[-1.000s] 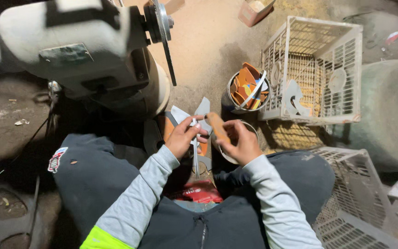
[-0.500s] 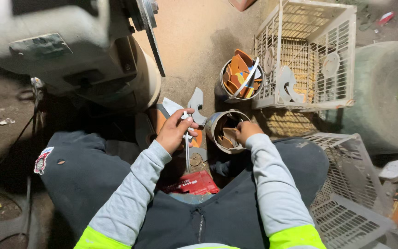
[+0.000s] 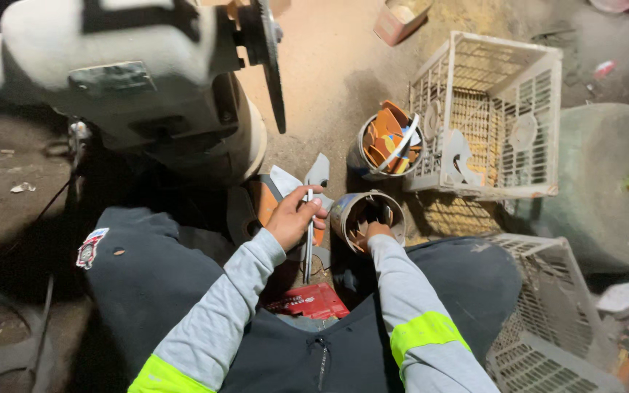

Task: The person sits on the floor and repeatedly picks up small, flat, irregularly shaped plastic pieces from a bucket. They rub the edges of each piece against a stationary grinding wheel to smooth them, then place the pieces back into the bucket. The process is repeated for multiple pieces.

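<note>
My left hand (image 3: 293,217) grips a thin grey metal blade (image 3: 308,234) that points down between my knees. My right hand (image 3: 373,233) reaches down into a small round tin (image 3: 343,211) on the ground in front of me; its fingers are hidden inside among small orange-brown pieces, so what they hold cannot be seen. A second tin (image 3: 362,149) behind it is full of orange handles and has a white strip across it. Flat grey metal blanks (image 3: 319,173) lie beside my left hand.
A large grey grinding machine (image 3: 132,80) with a thin wheel (image 3: 267,51) stands at upper left. A white wire basket (image 3: 496,116) sits at right, another (image 3: 547,313) by my right knee. A red packet (image 3: 307,300) lies between my legs. A grey drum (image 3: 606,182) is far right.
My right hand left the blade it shared with the left hand and went into the small tin. The left hand still holds the blade.
</note>
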